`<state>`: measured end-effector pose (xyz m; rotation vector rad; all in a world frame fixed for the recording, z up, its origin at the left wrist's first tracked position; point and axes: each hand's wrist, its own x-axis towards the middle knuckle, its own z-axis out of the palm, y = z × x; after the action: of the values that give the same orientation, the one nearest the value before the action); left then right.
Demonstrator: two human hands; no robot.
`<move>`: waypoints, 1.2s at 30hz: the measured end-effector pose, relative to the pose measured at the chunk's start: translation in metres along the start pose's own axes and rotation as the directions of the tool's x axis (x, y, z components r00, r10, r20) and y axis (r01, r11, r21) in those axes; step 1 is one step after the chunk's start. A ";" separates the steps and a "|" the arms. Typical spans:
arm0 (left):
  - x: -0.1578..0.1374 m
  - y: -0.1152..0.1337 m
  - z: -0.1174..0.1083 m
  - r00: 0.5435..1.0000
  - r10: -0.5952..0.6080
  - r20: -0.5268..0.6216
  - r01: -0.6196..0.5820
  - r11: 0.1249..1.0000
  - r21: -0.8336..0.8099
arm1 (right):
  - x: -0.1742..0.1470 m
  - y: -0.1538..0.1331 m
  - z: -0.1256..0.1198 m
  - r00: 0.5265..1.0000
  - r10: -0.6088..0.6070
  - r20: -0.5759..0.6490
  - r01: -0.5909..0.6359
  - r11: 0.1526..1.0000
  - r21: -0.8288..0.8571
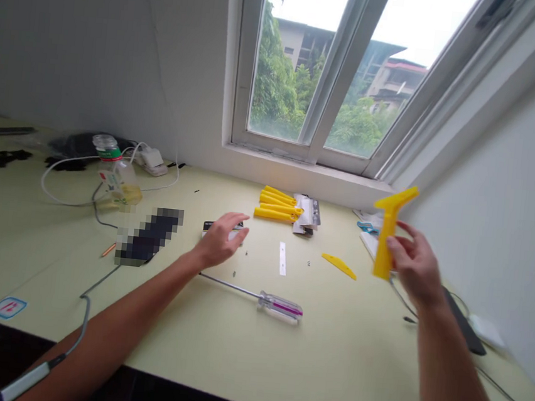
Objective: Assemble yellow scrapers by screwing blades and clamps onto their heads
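My right hand (pixel 415 268) grips a yellow T-shaped scraper handle (pixel 384 253) upright above the table, its wide head at the top. Over a small black-and-white box (pixel 207 225), my left hand (pixel 220 241) hovers with its fingers apart and nothing in them; it partly hides the box. Between the hands lie a flat white strip (pixel 282 259) with small holes and a thin curved yellow piece (pixel 339 266). A few tiny screws (pixel 309 263) are scattered around the strip. Nearer to me rests a screwdriver (pixel 280 306) with a clear and purple handle, its shaft pointing left.
Several yellow handles (pixel 276 212) lie by grey-white packets (pixel 308 212) under the window. At left are a plastic bottle (pixel 120 180), a blurred-out dark phone-like object (pixel 150 238) and cables. A dark flat device (pixel 464 320) lies behind my right forearm.
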<state>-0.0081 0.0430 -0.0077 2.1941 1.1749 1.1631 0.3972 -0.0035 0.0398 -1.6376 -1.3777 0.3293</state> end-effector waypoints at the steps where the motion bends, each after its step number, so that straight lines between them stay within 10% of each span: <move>1: -0.003 0.009 0.006 0.997 -0.042 0.062 0.052 0.985 -0.167 | -0.014 -0.021 0.026 0.995 -0.067 0.076 0.047 0.970 0.240; 6: -0.019 0.037 0.027 0.926 -0.012 0.378 0.322 0.549 -0.771 | -0.070 -0.117 0.147 0.719 -0.358 0.596 -0.041 0.834 0.551; 9: -0.018 0.035 0.024 0.929 -0.149 0.338 0.369 0.399 -0.839 | -0.057 -0.134 0.161 0.695 -0.456 0.556 0.330 0.889 0.317; 12: -0.013 0.027 0.021 0.916 -0.319 0.244 0.365 0.405 -0.838 | -0.018 -0.109 0.146 0.697 -0.330 0.637 0.484 0.871 -0.078; 18: -0.014 0.024 0.030 0.885 -0.390 0.253 0.426 0.464 -0.777 | 0.019 -0.041 0.141 0.550 -0.131 0.825 0.478 0.859 -0.182; 25: -0.020 0.026 0.037 0.913 -0.291 0.286 0.405 0.563 -0.720 | 0.019 -0.045 0.153 0.496 -0.022 0.868 0.495 0.828 -0.262; 36: -0.023 0.029 0.038 0.908 -0.236 0.347 0.417 0.597 -0.685 | 0.023 -0.042 0.151 0.571 0.074 0.817 0.456 0.799 -0.391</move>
<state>0.0304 0.0097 -0.0220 1.3418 0.7468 0.9598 0.2717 0.0853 0.0014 -1.8478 -2.5705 0.6206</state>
